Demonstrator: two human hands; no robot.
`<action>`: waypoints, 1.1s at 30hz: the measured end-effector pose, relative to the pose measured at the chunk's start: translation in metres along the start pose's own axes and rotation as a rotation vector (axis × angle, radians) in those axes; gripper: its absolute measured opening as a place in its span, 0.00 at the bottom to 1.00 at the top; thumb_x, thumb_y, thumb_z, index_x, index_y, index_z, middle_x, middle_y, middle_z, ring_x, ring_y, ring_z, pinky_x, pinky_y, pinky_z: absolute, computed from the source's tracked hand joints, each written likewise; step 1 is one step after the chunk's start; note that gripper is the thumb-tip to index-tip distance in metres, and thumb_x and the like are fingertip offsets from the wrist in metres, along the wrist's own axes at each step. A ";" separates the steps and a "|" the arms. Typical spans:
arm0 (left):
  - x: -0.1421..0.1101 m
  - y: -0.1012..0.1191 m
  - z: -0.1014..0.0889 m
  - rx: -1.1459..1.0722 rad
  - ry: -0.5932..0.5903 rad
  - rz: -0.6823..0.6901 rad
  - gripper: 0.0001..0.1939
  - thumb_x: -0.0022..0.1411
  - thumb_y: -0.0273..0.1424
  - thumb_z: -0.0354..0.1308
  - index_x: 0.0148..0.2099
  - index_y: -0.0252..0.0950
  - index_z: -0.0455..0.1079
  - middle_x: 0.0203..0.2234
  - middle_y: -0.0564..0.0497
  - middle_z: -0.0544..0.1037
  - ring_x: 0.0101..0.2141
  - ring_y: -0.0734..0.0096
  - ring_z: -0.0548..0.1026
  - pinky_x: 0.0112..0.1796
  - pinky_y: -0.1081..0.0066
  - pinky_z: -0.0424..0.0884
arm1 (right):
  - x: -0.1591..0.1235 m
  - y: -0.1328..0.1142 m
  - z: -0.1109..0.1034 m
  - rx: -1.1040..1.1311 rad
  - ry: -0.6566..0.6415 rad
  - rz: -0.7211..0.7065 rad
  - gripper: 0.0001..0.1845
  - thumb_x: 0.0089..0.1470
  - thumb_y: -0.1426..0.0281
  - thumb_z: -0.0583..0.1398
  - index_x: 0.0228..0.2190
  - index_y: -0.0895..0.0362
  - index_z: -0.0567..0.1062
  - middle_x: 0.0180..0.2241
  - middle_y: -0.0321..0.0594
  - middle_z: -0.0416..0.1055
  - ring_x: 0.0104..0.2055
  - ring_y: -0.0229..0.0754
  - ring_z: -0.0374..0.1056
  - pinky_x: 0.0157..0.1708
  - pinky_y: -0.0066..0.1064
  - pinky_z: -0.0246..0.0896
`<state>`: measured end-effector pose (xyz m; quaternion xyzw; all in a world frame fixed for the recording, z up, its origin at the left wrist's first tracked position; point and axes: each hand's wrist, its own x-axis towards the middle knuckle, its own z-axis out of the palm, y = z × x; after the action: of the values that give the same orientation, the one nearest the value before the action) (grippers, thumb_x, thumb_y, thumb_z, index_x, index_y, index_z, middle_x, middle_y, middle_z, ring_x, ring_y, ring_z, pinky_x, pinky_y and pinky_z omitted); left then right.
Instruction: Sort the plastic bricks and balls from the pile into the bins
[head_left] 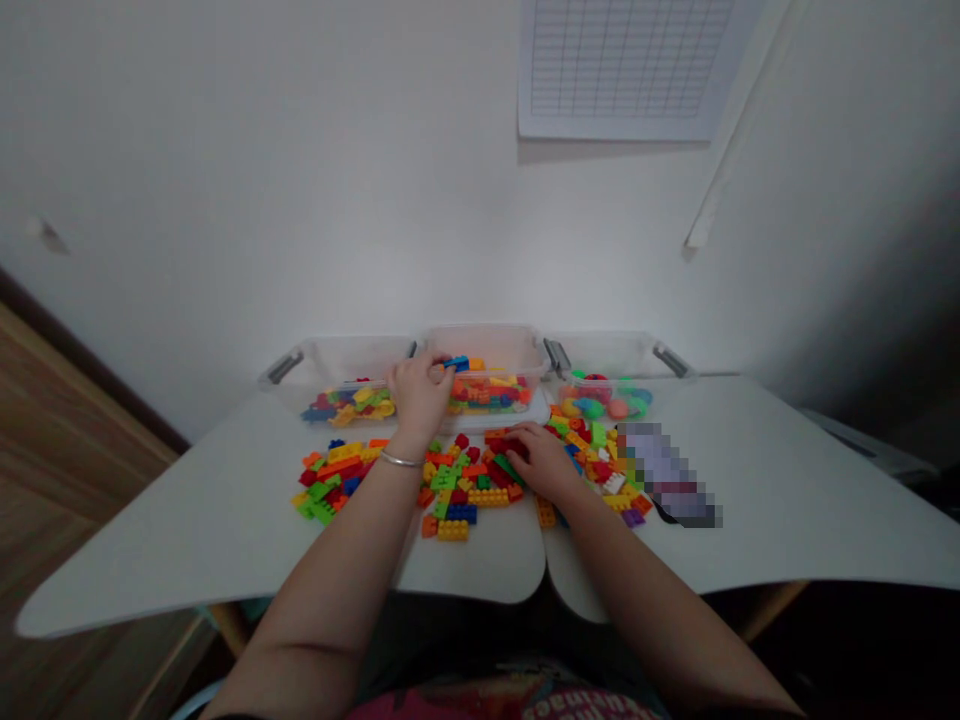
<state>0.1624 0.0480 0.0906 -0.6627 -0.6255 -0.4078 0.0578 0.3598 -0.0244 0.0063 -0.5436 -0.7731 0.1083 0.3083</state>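
Observation:
My left hand (418,392), with a silver bangle at the wrist, is raised at the front wall of the middle clear bin (486,345). Its fingers pinch a blue building brick (456,364) over that bin, which has many coloured bricks in its bottom. Lower and to the right, my right hand (546,462) reaches into the loose pile on the table. Its thumb and fingers are closed round a red building brick (513,446), partly hidden by the fingers. A green brick (507,468) lies just by the thumb.
The left clear bin (352,352) holds coloured pieces; the right bin (611,350) holds rounder ones. Loose bricks (453,530) spread across the white table (480,568). A blurred-out flat object (667,475) lies to the right. Behind the bins rises a wall with a gridded sheet (622,70).

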 end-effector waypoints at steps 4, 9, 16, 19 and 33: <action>0.000 -0.001 0.004 -0.007 -0.025 0.019 0.15 0.65 0.39 0.54 0.51 0.43 0.75 0.44 0.49 0.80 0.49 0.55 0.72 0.53 0.56 0.63 | 0.000 0.000 0.000 0.004 -0.004 0.007 0.12 0.58 0.71 0.59 0.44 0.56 0.77 0.48 0.44 0.73 0.51 0.43 0.68 0.55 0.35 0.60; -0.005 -0.002 0.006 0.024 -0.058 0.061 0.19 0.66 0.39 0.51 0.56 0.43 0.73 0.47 0.45 0.79 0.51 0.53 0.70 0.53 0.54 0.63 | 0.000 0.000 0.000 -0.003 -0.003 0.007 0.13 0.58 0.70 0.58 0.44 0.56 0.77 0.48 0.45 0.73 0.51 0.43 0.68 0.54 0.35 0.60; -0.006 -0.009 0.012 -0.040 -0.079 0.218 0.20 0.69 0.33 0.44 0.52 0.37 0.75 0.49 0.49 0.79 0.55 0.59 0.68 0.60 0.56 0.58 | 0.000 -0.002 -0.001 -0.009 -0.002 0.010 0.12 0.58 0.70 0.58 0.43 0.57 0.78 0.47 0.45 0.73 0.50 0.43 0.68 0.55 0.34 0.60; -0.005 -0.016 0.013 -0.116 -0.073 0.249 0.19 0.68 0.32 0.44 0.52 0.38 0.75 0.50 0.49 0.79 0.57 0.61 0.67 0.60 0.56 0.59 | 0.000 -0.002 -0.001 -0.008 -0.003 0.009 0.12 0.58 0.70 0.58 0.43 0.57 0.78 0.47 0.45 0.73 0.51 0.43 0.68 0.55 0.34 0.60; -0.025 -0.055 -0.010 -0.050 -0.103 -0.040 0.12 0.61 0.30 0.49 0.37 0.35 0.74 0.36 0.45 0.79 0.41 0.61 0.75 0.46 0.63 0.69 | 0.001 0.004 0.003 -0.002 -0.005 -0.002 0.13 0.58 0.70 0.58 0.43 0.57 0.77 0.47 0.44 0.72 0.50 0.42 0.67 0.55 0.34 0.60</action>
<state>0.1121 0.0345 0.0584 -0.6714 -0.6302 -0.3899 0.0008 0.3606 -0.0216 0.0025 -0.5427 -0.7746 0.1086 0.3059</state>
